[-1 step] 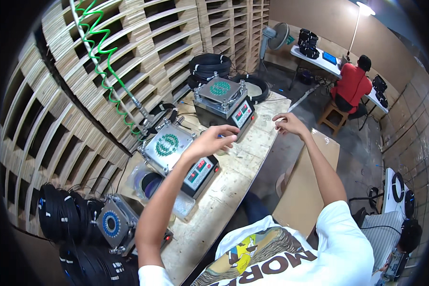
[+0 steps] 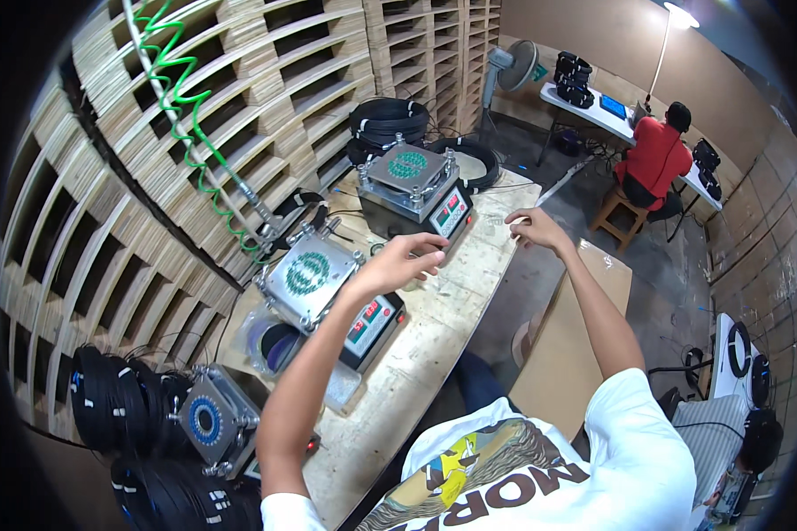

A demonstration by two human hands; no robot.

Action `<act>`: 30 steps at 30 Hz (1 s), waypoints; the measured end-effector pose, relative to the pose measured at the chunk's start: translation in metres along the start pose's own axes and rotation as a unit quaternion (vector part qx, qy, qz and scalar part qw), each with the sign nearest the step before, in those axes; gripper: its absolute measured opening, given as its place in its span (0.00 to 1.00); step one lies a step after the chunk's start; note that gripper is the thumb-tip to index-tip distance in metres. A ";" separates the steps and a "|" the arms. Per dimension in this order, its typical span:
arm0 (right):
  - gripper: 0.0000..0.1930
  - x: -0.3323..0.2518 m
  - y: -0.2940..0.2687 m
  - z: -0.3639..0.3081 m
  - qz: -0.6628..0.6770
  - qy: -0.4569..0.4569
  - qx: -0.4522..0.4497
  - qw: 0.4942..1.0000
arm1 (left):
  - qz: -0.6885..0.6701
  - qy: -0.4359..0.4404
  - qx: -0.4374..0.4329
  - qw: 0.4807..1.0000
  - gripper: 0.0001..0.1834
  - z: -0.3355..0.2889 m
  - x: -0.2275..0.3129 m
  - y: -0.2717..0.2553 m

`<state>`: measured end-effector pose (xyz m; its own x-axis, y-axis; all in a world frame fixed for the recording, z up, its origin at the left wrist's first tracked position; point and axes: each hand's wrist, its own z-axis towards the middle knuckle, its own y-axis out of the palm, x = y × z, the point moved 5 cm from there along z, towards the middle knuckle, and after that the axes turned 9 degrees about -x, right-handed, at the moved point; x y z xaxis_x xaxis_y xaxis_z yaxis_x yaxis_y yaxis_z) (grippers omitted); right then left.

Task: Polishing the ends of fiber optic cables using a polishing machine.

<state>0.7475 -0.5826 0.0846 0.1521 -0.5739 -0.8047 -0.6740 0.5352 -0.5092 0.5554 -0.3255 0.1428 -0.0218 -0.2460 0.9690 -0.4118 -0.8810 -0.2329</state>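
My left hand hovers over the wooden bench with its fingers bent and the thumb apart, holding nothing. It is nearest a boxy machine whose square metal plate carries rings of small green pieces. My left forearm passes in front of that machine's lit panel. Further back stands a similar machine, with red digits on its front panel. My right hand is past the bench's right edge, its fingers loosely curved and apart, with nothing visible in them.
A third machine with a blue ring sits front left, beside coiled black cables. The bench has a clear plastic bag on it. A cardboard sheet lies to its right. A person in red sits far right.
The red digits on the machines' panels have changed. My left hand and forearm have shifted very slightly; my right hand is almost still.
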 end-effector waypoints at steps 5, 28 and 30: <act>0.13 0.073 -0.053 0.147 -0.192 -0.114 0.078 0.972 | -0.045 0.021 0.006 0.999 0.25 0.109 -0.048 0.003; 0.19 0.151 -0.120 0.406 -0.294 -0.233 -0.174 0.911 | -0.483 -0.097 0.388 0.779 0.27 0.471 -0.278 -0.038; 0.19 0.144 -0.132 0.395 -0.288 -0.301 -0.142 0.898 | -0.540 -0.080 0.436 0.716 0.17 0.492 -0.295 -0.059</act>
<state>1.1439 -0.4907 -0.0849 0.8400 -0.2200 -0.4959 -0.5026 0.0288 -0.8641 1.0343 -0.4000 -0.1700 0.0132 0.7864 0.6176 0.6161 -0.4929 0.6144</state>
